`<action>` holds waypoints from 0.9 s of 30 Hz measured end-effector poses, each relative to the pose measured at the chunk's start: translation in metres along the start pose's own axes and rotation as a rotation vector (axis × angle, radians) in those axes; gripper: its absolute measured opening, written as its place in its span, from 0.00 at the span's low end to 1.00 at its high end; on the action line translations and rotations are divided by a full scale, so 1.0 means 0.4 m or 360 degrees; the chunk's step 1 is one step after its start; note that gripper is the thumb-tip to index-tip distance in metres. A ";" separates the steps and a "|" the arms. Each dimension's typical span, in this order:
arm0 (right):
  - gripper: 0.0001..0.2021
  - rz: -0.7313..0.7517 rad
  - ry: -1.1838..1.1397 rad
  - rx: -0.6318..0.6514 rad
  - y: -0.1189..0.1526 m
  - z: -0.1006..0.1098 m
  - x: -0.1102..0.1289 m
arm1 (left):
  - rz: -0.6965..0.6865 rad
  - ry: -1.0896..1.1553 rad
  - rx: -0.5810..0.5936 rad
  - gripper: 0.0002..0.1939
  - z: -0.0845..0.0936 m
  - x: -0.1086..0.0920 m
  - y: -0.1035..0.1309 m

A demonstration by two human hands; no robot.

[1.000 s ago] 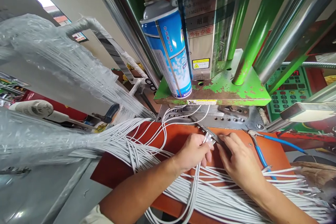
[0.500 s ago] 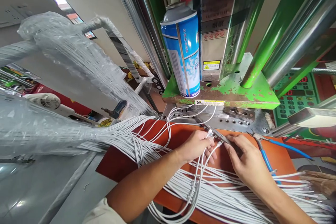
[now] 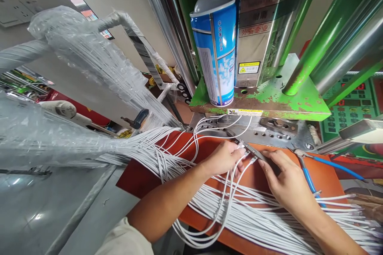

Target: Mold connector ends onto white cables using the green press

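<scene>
My left hand (image 3: 226, 158) is closed in a pinch on a white cable end with a clear plug (image 3: 241, 146), at the side of a narrow dark metal bar (image 3: 250, 150). A second cable plug (image 3: 253, 160) sits against the bar closer to my right hand. My right hand (image 3: 283, 173) grips the bar's near end between thumb and fingers. From the bar the white cables (image 3: 223, 203) loop down below my left forearm. A large bundle of white cables (image 3: 239, 217) lies under both hands on the orange-brown board (image 3: 143, 179).
Behind the bar stands a green press plate (image 3: 311, 105) carrying a blue spray can (image 3: 218, 59). Several cables run under the plate into a metal mould (image 3: 215, 125). Blue-handled pliers (image 3: 309, 175) lie at right. Plastic-wrapped cable bundles (image 3: 89, 63) hang at left.
The view has shifted slightly, so the scene sits a little farther right. My left fingers have closed in a bit more at the plug; both hands stay at the bar.
</scene>
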State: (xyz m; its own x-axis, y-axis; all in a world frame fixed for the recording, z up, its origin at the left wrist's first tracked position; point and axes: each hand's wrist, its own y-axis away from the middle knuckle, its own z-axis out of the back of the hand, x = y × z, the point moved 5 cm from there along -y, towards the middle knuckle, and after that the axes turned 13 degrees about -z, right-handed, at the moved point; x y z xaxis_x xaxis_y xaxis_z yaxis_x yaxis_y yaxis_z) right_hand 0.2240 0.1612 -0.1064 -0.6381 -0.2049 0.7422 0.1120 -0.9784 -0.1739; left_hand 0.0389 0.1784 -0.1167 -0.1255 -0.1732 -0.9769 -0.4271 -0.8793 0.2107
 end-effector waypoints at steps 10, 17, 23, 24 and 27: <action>0.10 -0.0013 0.0021 0.0014 0.004 0.002 -0.011 | -0.0029 -0.0321 -0.0334 0.11 0.039 -0.001 0.001; 0.10 0.0112 -0.0029 0.0063 0.010 -0.002 0.021 | 0.0031 -0.0016 -0.0382 0.11 0.030 -0.006 -0.003; 0.10 0.0101 -0.0052 0.0074 0.015 -0.005 0.001 | 0.0000 0.0069 -0.0456 0.11 0.038 0.002 -0.006; 0.10 0.0099 -0.0061 0.0080 0.013 -0.006 -0.004 | -0.0017 0.0065 -0.0433 0.12 0.037 0.004 -0.008; 0.11 0.0112 -0.0053 0.0102 0.009 -0.006 -0.009 | -0.0081 -0.0018 -0.0379 0.13 0.037 0.011 -0.011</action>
State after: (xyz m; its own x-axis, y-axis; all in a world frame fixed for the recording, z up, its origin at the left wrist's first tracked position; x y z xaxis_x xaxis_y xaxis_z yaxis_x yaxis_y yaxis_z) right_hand 0.2249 0.1585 -0.1111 -0.6015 -0.2729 0.7508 0.2049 -0.9611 -0.1852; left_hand 0.0270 0.1882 -0.1213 -0.1198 -0.1225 -0.9852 -0.2101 -0.9668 0.1457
